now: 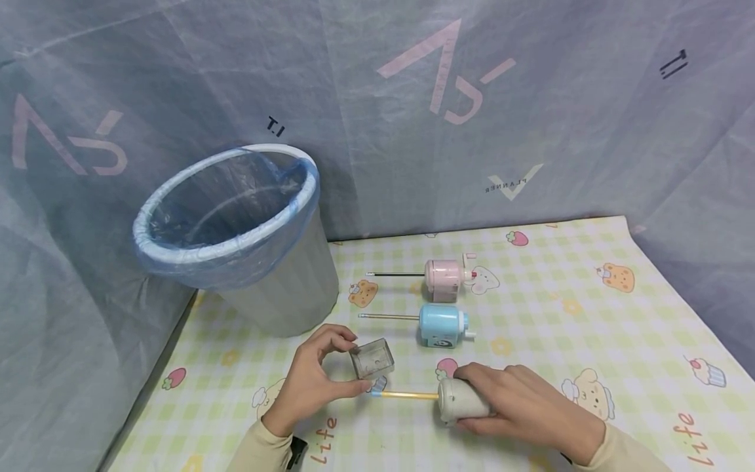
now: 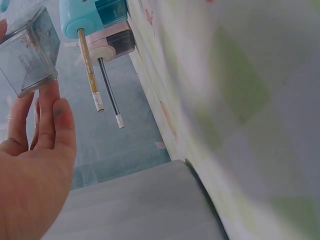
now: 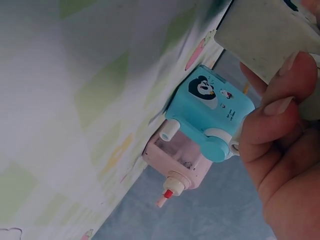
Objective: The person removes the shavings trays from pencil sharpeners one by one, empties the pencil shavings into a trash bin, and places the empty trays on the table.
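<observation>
My left hand (image 1: 312,377) pinches a small clear plastic shavings drawer (image 1: 373,360) between thumb and fingers. The drawer is tilted, its open side toward the head camera; no heap of shavings shows inside. My right hand (image 1: 519,405) grips a pale grey pencil sharpener (image 1: 457,401) lying on its side close over the cloth. A yellow pencil (image 1: 409,395) with a blue end sticks out of it to the left, its tip end hidden in the sharpener. In the right wrist view the fingers (image 3: 282,117) curl around the sharpener's body.
Beyond my hands stand a blue crank sharpener (image 1: 439,321) and a pink one (image 1: 442,278), each with a pencil pointing left. A grey bin (image 1: 295,282) lined with a blue bag is at the left. A checked cloth (image 1: 590,314) covers the table, and grey fabric (image 1: 377,170) hangs behind.
</observation>
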